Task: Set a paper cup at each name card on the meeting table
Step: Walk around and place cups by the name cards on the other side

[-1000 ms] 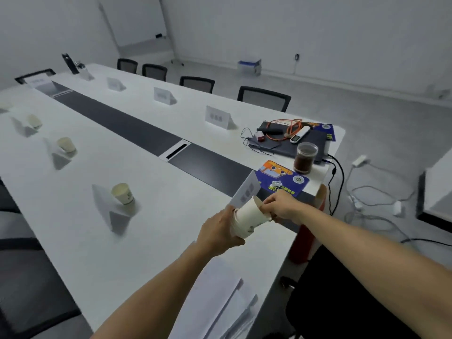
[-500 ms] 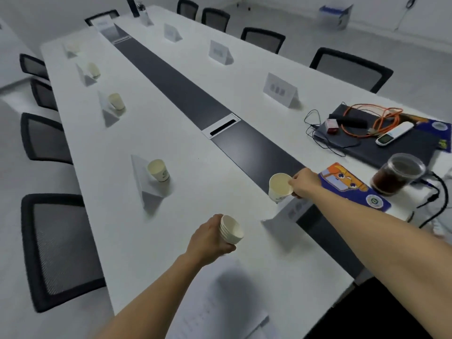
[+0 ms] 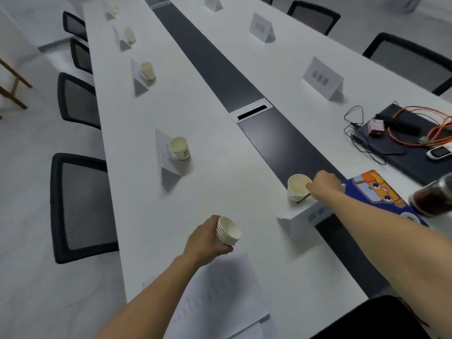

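Note:
My right hand [image 3: 324,185] grips the rim of a single white paper cup [image 3: 296,187] standing upright on the white meeting table [image 3: 220,167], just behind the nearest name card [image 3: 303,217]. My left hand [image 3: 206,242] holds a stack of paper cups [image 3: 228,231] on its side above the table, close to me. Along the left side, cups stand beside name cards: one cup [image 3: 180,148] at a card [image 3: 163,157], another cup [image 3: 148,70] at a card [image 3: 137,77], and more farther back. Two name cards [image 3: 322,79] [image 3: 261,27] on the right side have no cup.
Printed sheets [image 3: 220,297] lie under my left forearm. At the right are a blue booklet [image 3: 381,192], a plastic cup of dark drink [image 3: 433,198], a dark laptop sleeve [image 3: 401,133] with orange cables and small devices. A dark strip [image 3: 281,140] runs down the table's middle. Black chairs line both sides.
My right hand pulled one cup off the stack, carried it forward and brought it down onto the table by the nearest card. My view tilted down; the left hand keeps the stack.

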Demonstrator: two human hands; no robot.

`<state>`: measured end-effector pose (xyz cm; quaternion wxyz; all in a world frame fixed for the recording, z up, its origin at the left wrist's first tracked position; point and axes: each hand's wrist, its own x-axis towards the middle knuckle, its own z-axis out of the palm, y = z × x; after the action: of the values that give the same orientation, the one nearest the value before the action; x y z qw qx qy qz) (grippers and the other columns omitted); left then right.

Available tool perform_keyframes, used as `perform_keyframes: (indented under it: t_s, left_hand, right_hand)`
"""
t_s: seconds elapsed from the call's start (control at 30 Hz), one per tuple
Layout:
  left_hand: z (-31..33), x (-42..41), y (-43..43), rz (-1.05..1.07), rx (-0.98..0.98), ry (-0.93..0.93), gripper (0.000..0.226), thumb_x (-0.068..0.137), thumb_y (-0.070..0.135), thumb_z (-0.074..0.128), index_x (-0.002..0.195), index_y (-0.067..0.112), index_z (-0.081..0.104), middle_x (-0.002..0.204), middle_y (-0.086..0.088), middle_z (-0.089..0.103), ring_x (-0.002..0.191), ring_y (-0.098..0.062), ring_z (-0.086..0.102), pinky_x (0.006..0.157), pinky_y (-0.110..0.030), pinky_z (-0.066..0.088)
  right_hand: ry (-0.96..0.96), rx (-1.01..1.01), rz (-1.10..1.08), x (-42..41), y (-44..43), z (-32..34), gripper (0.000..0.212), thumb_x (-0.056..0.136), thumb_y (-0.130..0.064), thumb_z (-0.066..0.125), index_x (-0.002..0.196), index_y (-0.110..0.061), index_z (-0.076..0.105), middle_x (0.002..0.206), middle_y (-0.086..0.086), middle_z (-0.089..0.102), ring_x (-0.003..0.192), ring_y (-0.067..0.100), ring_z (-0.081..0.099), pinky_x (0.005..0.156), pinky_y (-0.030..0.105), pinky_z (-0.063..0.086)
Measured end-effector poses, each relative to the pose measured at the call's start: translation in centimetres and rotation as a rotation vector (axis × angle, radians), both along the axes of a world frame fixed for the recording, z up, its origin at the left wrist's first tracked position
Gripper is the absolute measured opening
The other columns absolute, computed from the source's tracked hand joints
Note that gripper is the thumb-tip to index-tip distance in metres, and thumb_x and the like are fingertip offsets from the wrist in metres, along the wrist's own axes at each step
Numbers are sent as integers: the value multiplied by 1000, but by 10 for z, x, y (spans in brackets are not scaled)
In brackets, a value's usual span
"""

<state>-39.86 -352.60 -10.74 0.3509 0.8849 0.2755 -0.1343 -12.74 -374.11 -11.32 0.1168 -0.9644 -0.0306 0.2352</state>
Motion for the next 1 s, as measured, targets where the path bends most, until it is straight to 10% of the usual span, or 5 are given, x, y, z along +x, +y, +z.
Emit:
perform_keyframes:
  t_s: [0.4, 1.0]
  left_hand:
    - [47, -168, 34, 138, 119, -132, 69, 64, 36, 81, 123, 33, 46, 105, 10, 61, 93, -19, 60, 73, -35, 53]
    - [158, -591, 173, 631, 469, -182, 72, 62, 40, 84, 123, 27, 47, 111, 3, 63, 99, -23, 60, 76, -34, 49]
  right_hand:
    - [-332, -65, 540, -155, 77, 71, 34, 97, -35, 48, 117, -14, 65, 118, 13, 67, 104, 34, 63, 81, 36, 47]
    - [-701, 177, 1424, -572, 341, 161, 27, 97, -28, 46, 94, -9, 65, 100, 11, 65, 95, 32, 60, 73, 35, 32]
